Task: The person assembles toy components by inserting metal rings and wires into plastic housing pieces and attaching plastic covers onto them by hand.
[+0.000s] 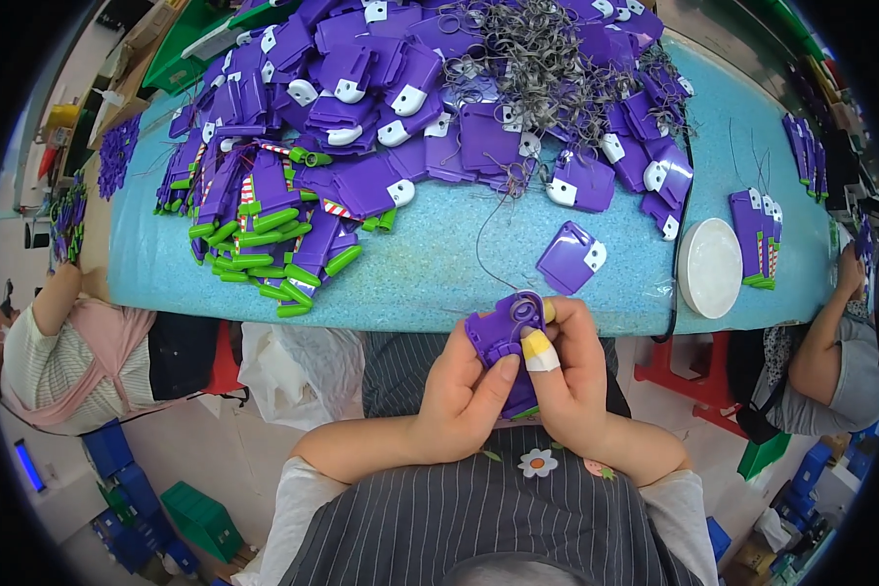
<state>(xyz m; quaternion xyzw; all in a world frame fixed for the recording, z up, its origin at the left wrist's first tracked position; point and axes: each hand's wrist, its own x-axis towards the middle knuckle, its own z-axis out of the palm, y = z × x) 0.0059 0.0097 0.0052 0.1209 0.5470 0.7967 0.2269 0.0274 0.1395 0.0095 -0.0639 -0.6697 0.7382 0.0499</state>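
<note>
In front of my body, at the table's near edge, a purple plastic shell [498, 329] is held between both hands, its ribbed inner side up. My left hand [457, 396] grips its left side, thumb pressed on the shell. My right hand [573, 376] closes on its upper right corner, where a dark coiled wire [525, 311] sits. One end of this wire arcs up over the table. Yellow and white tape wraps my right thumb, and yellow covers a fingertip. A green edge shows at the shell's lower end. Beyond my hands lies a loose purple shell with a white corner [568, 258].
A large heap of purple shells [342, 68] covers the far table, topped by tangled grey wires [557, 68]. Purple pieces with green ends [273, 230] pile at left. A white dish [709, 269] and several assembled pieces [755, 239] stand right. Other people sit at both sides.
</note>
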